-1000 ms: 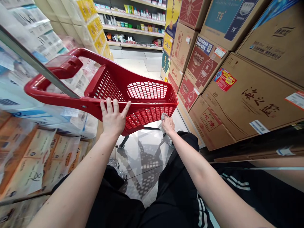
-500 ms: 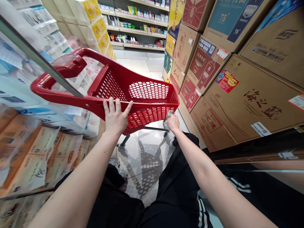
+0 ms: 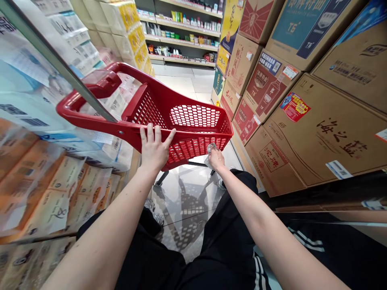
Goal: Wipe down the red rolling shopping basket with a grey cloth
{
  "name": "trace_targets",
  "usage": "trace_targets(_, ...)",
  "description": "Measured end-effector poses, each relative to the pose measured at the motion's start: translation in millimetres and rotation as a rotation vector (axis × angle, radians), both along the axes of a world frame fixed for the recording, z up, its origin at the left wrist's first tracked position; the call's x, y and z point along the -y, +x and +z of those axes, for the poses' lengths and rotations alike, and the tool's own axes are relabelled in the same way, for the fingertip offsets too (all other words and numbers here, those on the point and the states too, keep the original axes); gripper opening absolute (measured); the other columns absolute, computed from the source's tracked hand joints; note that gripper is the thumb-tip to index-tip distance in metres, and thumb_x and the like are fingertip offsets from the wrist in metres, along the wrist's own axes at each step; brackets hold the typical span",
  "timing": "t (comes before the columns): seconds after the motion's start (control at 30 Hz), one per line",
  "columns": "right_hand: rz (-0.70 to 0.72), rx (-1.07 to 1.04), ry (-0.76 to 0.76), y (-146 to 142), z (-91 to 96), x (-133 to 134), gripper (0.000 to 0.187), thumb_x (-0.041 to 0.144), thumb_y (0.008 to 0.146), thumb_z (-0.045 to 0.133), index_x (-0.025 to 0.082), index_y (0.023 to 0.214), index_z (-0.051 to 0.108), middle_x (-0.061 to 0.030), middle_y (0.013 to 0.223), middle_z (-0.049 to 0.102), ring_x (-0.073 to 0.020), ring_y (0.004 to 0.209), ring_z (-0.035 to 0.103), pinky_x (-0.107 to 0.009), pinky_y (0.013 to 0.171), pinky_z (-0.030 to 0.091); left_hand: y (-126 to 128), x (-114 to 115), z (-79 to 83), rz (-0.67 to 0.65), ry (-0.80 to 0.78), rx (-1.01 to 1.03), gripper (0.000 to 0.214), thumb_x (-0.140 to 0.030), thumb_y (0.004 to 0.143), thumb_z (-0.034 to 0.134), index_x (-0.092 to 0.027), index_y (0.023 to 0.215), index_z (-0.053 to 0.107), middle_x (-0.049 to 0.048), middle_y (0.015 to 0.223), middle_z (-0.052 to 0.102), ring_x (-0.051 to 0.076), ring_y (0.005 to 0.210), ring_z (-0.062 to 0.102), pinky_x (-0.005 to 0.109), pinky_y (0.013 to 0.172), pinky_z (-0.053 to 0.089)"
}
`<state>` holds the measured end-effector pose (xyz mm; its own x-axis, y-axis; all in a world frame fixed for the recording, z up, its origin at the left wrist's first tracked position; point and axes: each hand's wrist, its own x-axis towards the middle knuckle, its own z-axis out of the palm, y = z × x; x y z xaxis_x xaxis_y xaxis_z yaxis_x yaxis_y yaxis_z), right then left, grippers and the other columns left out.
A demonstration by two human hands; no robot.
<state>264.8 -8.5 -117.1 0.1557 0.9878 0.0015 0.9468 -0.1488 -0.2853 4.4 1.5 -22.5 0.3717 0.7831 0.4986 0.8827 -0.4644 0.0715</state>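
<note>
A red plastic shopping cart (image 3: 193,147) with honeycomb-holed walls stands in front of me, its handle end towards the left. My left hand (image 3: 154,149) lies over the cart's near rim, fingers hooked over the top and thumb spread to the right. Low on the near wall, by the right end, my right hand (image 3: 217,158) presses a crumpled greyish cloth (image 3: 209,162) against the red plastic. Part of the cloth is hidden under the fingers. Inside the basket I see no goods.
Brown cartons (image 3: 329,133) are stacked along the right side. Orange paper packs (image 3: 69,189) and white wrapped packs fill the left. A metal pole (image 3: 60,60) slants across the upper left. Shelves of bottles (image 3: 184,36) stand behind, across a tiled floor (image 3: 181,80).
My right hand has slid the cloth leftwards along the cart's near wall. My left hand keeps its hold on the rim. The whole view has shifted slightly, placing the cart further right.
</note>
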Motion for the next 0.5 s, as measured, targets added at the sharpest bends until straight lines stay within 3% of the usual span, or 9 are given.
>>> trace_targets(0.23, 0.156, 0.061, -0.014, -13.3, 10.9, 13.9, 0.048, 0.022, 0.097, 0.037, 0.023, 0.143, 0.052, -0.0068, 0.135, 0.061, -0.0257, 0.116, 0.053, -0.035, 0.095, 0.047, -4.1, 0.6, 0.4, -0.028, 0.021, -0.046, 0.069, -0.023, 0.089, 0.053, -0.030, 0.154, 0.032, 0.0101, 0.167, 0.007, 0.040, 0.152, -0.002, 0.069, 0.118, 0.002)
trace_targets(0.4, 0.304, 0.105, 0.042, -51.5, 15.4, 8.7, 0.051, 0.020, 0.096, 0.040, 0.025, 0.146, 0.048, -0.0078, 0.139, 0.058, -0.0257, 0.121, 0.051, -0.035, 0.098, 0.046, -5.7, 1.9, 0.1, -0.012, 0.016, -0.063, 0.076, -0.021, 0.085, 0.057, -0.032, 0.155, 0.030, 0.0119, 0.165, 0.014, 0.041, 0.152, 0.002, 0.070, 0.117, 0.006)
trace_targets(0.5, 0.320, 0.140, -0.002, -57.9, 8.9, 4.8, 0.056, 0.017, 0.091, 0.046, 0.024, 0.146, 0.046, -0.0100, 0.136, 0.059, -0.0267, 0.123, 0.051, -0.035, 0.096, 0.046, -7.2, 2.2, -0.9, -0.012, 0.022, -0.064, 0.076, -0.021, 0.084, 0.056, -0.032, 0.155, 0.030, 0.0123, 0.165, 0.017, 0.041, 0.152, 0.003, 0.070, 0.117, 0.008)
